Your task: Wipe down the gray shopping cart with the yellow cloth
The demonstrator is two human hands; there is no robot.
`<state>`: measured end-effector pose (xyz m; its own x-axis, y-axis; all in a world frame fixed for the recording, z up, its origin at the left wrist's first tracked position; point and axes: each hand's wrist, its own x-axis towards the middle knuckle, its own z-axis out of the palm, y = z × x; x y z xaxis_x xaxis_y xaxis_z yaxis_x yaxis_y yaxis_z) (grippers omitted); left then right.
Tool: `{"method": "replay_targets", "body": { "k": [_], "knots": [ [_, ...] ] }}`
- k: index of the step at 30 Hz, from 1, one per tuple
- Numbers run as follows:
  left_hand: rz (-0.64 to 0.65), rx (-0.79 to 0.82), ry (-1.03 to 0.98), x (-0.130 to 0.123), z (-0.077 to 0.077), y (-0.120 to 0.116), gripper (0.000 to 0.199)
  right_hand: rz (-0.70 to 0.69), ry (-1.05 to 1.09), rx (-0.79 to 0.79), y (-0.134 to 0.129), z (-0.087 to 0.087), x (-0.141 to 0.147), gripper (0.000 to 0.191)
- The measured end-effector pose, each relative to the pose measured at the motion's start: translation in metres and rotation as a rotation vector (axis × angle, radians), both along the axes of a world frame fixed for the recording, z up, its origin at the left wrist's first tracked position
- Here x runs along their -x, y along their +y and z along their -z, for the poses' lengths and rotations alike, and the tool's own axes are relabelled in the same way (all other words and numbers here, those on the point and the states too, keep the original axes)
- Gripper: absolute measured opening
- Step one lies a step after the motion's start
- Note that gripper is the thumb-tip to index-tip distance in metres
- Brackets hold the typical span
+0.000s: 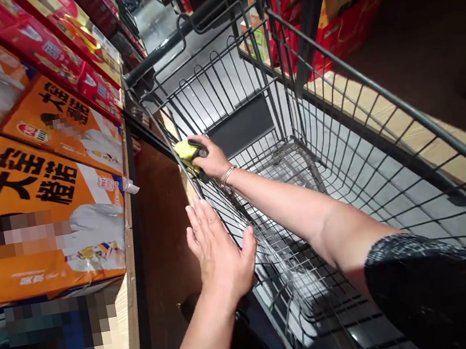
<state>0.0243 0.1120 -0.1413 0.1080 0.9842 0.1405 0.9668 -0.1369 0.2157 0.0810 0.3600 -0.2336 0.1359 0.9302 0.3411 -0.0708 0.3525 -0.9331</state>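
Observation:
A dark wire shopping cart point(380, 93) stands in front of me, its handle bar at the far end. My right hand point(211, 159) reaches across the basket and is closed around a yellow-green and black object point(186, 150) at the cart's left top rim. The exact kind of this object cannot be made out; fingers cover part of it. My left hand point(222, 254) is nearer to me, beside the same rim, palm down with fingers stretched out and nothing in it. Whether it touches the rim is unclear.
Orange cartons point(43, 212) with dark lettering are stacked close on the left, with red packages point(55, 49) beyond them. Right of the cart runs a low wooden ledge point(410, 139) with red boxes point(339, 37). A grey floor aisle point(156, 23) extends past the handle.

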Motion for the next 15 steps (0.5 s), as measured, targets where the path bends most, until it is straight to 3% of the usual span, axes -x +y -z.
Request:
{"method": "replay_targets", "body": {
  "k": [2, 4, 8, 10, 12, 15],
  "knots": [
    [-0.001, 0.013, -0.012, 0.0, 0.0, 0.001, 0.1, -0.002, -0.026, -0.079, -0.004, -0.006, -0.003, 0.059],
    [-0.007, 0.026, -0.037, -0.001, -0.001, 0.001, 0.102, -0.013, -0.092, -0.003, -0.021, 0.007, -0.007, 0.056],
    [-0.016, 0.057, -0.09, -0.003, -0.003, 0.0, 0.103, -0.03, -0.24, 0.38, -0.065, 0.052, -0.018, 0.056],
    [-0.03, 0.082, -0.113, -0.005, -0.005, -0.001, 0.105, -0.075, -0.339, 0.591, -0.084, 0.067, -0.025, 0.052],
    [-0.044, 0.102, -0.129, -0.007, -0.008, -0.002, 0.106, -0.132, -0.405, 0.717, -0.098, 0.072, -0.033, 0.041],
    [-0.055, 0.129, -0.143, -0.008, -0.012, -0.001, 0.105, -0.159, -0.423, 0.748, -0.108, 0.064, -0.042, 0.03]
  ]
}}
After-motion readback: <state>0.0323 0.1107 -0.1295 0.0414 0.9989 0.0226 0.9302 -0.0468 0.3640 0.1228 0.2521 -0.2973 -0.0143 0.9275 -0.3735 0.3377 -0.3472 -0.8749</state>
